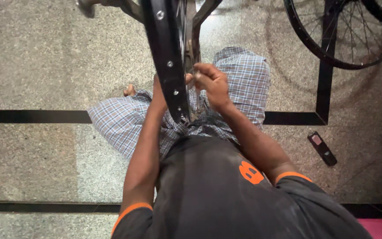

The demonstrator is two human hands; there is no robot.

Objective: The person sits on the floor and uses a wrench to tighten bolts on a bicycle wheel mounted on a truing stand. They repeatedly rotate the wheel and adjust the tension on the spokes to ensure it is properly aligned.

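Black wheel rim (166, 57) stood upright on edge over the person's checked lap, between the two forearms. Right hand (212, 82) was on the rim's right side, fingers pinched shut on the thin spokes (190, 66). Left hand (158, 90) lay mostly hidden behind the rim, so I could not tell its grip. One second wheel (345, 33) stood well right of the rim, and one small dark tool (322, 148) lay on the floor (36, 53).

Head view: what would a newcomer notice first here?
A black wheel rim stands upright in the middle, between the person's knees. The right hand pinches at its spokes; the left hand is mostly hidden behind the rim. Another wheel lies top right, and a dark phone on the floor at right.
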